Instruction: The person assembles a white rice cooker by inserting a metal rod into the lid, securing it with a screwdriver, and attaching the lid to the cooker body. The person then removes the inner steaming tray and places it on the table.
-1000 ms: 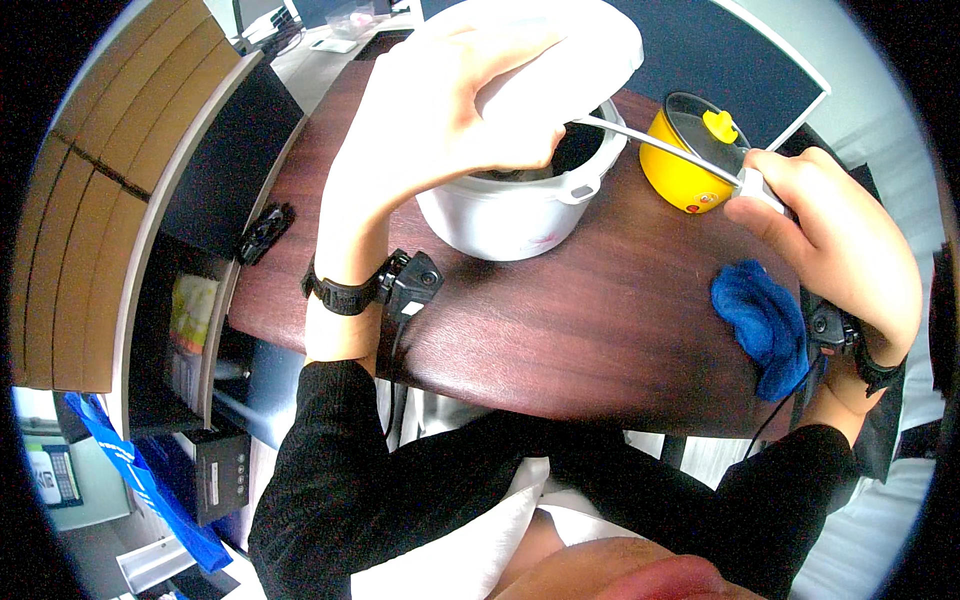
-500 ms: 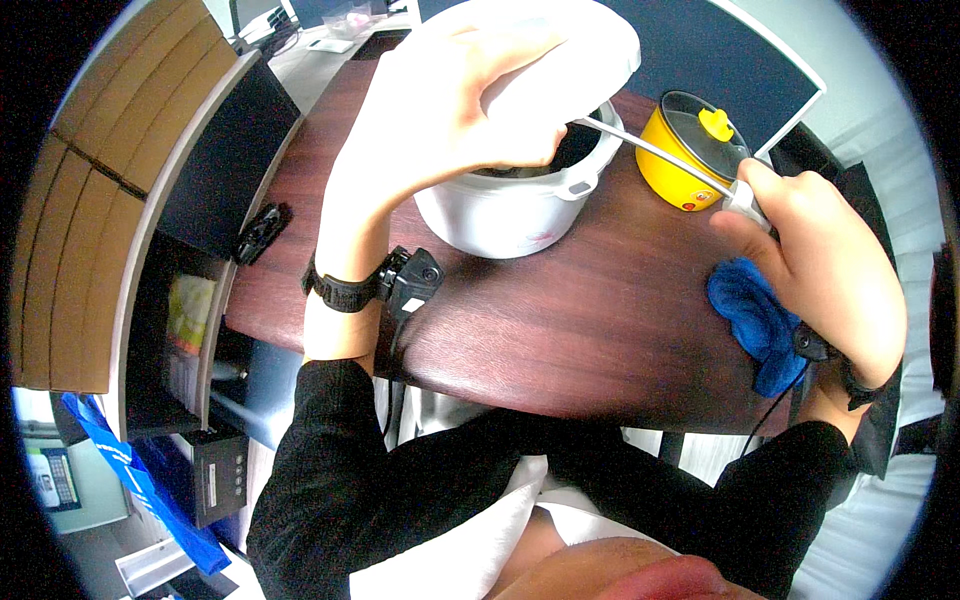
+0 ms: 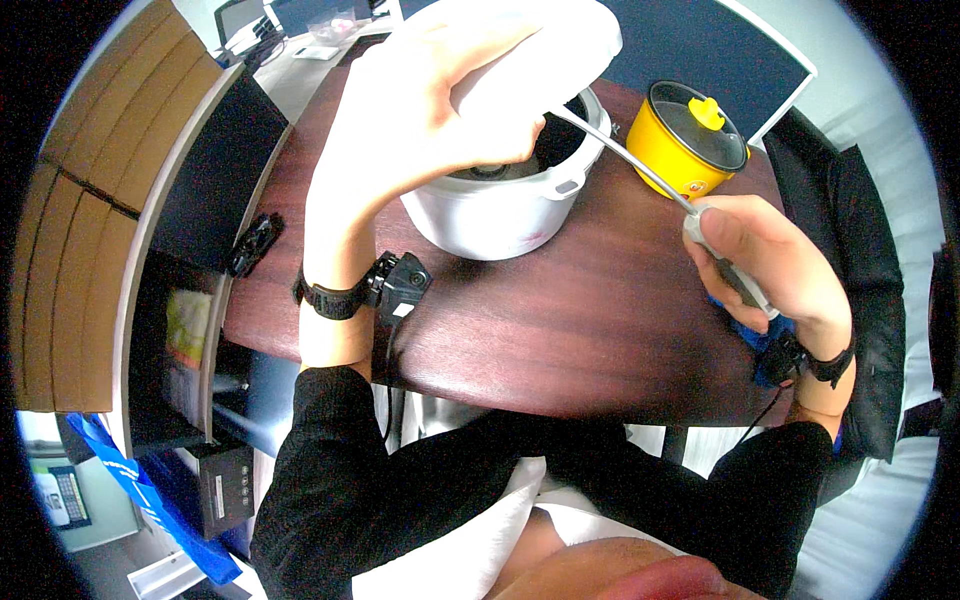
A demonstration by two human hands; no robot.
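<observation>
A white rounded lid (image 3: 550, 65) is tilted up above the white pot of a cooker (image 3: 490, 220), and my left hand (image 3: 410, 130) is wrapped round it, thumb toward the underside. The pot's dark inside shows partly beneath my palm. My right hand (image 3: 775, 245) grips the grey handle of a screwdriver (image 3: 628, 155). Its long metal shaft slants up and left over the pot's rim, with the tip at the lid's lower edge. Whether the tip sits in a screw cannot be made out.
A yellow electric pot (image 3: 655, 150) with a glass lid stands at the back right of the wooden table (image 3: 560, 330). A blue cloth (image 3: 742, 335) lies partly behind my right wrist. A black object (image 3: 257, 245) rests by the left edge, next to a shelf (image 3: 205, 160). A dark partition (image 3: 740, 60) rises behind.
My right hand has moved down and left and turned, so more of the screwdriver's handle shows and its shaft slants more steeply. My left hand still holds the lid, shifted slightly left in view.
</observation>
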